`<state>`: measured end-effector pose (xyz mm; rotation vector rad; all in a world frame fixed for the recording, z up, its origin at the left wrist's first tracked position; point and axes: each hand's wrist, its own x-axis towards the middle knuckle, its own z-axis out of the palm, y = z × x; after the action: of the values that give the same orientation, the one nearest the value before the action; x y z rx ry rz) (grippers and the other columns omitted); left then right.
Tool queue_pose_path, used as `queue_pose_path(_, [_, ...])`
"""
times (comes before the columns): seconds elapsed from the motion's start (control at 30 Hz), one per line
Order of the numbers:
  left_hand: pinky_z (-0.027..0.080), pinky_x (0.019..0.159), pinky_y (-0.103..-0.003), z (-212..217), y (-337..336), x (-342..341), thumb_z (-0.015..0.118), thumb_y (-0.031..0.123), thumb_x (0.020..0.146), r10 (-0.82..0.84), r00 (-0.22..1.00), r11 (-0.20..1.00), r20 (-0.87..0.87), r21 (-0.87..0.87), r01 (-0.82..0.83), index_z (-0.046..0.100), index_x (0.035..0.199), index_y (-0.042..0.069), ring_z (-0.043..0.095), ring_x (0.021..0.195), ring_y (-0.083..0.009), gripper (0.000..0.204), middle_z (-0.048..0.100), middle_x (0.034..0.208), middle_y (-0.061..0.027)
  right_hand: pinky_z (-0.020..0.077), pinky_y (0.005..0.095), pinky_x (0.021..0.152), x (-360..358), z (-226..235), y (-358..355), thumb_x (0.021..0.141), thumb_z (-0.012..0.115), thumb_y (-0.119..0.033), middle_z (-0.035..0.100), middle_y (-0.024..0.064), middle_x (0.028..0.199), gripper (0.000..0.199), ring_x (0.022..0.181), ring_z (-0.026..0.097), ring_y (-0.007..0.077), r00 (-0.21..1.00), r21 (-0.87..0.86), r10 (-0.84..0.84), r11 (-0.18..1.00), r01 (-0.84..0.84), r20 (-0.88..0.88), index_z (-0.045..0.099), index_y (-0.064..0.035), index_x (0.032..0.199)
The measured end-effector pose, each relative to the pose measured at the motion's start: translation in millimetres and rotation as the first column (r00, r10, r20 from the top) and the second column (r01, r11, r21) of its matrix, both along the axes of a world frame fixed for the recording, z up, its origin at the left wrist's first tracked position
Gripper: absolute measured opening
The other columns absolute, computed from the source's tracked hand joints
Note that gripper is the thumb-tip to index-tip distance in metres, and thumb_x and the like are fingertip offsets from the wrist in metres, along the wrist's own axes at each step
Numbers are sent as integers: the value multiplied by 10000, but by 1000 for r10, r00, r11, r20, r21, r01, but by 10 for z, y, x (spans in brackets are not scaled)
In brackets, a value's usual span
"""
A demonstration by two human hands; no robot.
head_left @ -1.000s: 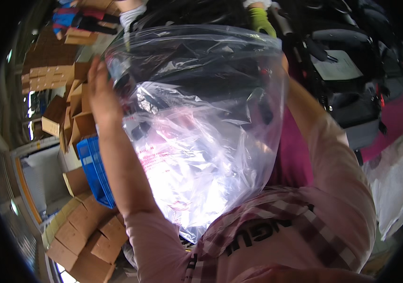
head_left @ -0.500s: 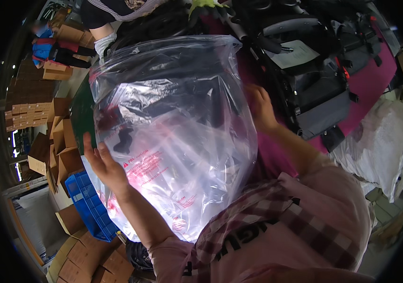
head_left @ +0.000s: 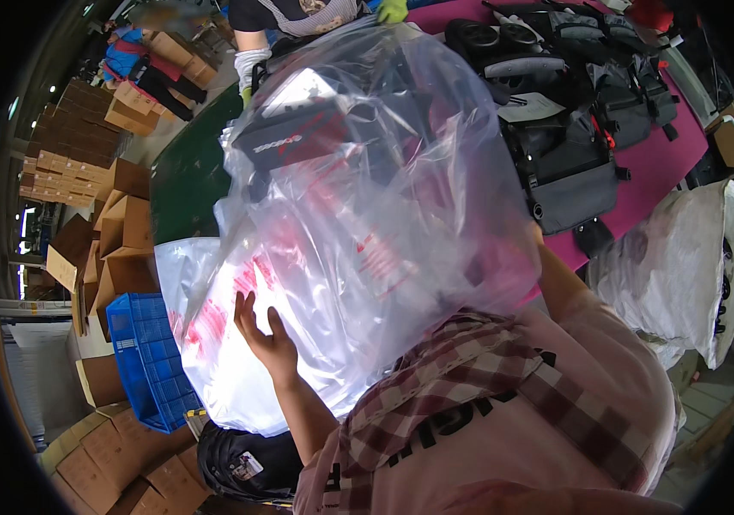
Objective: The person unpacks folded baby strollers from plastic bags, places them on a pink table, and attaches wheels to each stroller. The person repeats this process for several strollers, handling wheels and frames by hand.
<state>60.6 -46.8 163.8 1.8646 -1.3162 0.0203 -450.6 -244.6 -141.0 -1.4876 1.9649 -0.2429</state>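
Observation:
A large clear plastic bag with red print billows up in front of me. My left hand is by its lower left part, fingers spread and holding nothing; whether it touches the film I cannot tell. On the right, my forearm reaches to the bag's side, and my right hand is almost wholly hidden behind the film. More clear bags with red print lie flat underneath at the left. Through the film shows a dark piece with light lettering.
Grey-and-black fabric gear with straps and wheels covers the pink tabletop. Across the table stands a co-worker with a yellow-green glove. A blue crate, a black bag and cardboard boxes are at the left.
The clear bag has swung right and bulged upward, baring flat bags at the left. My left hand has moved right and nearer me. My right hand has gone behind the film.

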Motion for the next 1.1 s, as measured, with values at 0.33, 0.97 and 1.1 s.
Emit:
queue_pose_path(0.33, [442,938,-421,-79,1170,247,520,56,944,170,983,985,-66,-28,-172,426,1373,76,504,1208,-283,439,476,1336,-148,470,410,918,476,1145,-19,720,764,-474,636,243,1103,758,1061,609,401,803,-286,-558,751,596,210,457,-15,1240])
queue_pose_path(0.97, [390,1023,-440,-425,-181,-2346,709,154,814,-271,960,900,-69,337,279,555,1240,71,465,1224,-374,460,501,1309,-183,500,425,600,19,1738,381,840,641,-161,638,148,735,105,667,635,337,747,-528,640,704,-475,182,609,-61,841])
queue_pose_path(1.1, [324,1055,-458,-500,231,-2440,651,258,848,-90,995,802,-47,588,100,558,1249,107,470,1227,-341,439,523,1288,-162,482,397,599,204,1809,769,850,627,-137,617,135,757,87,663,619,301,419,-515,848,530,-674,324,608,-52,841])
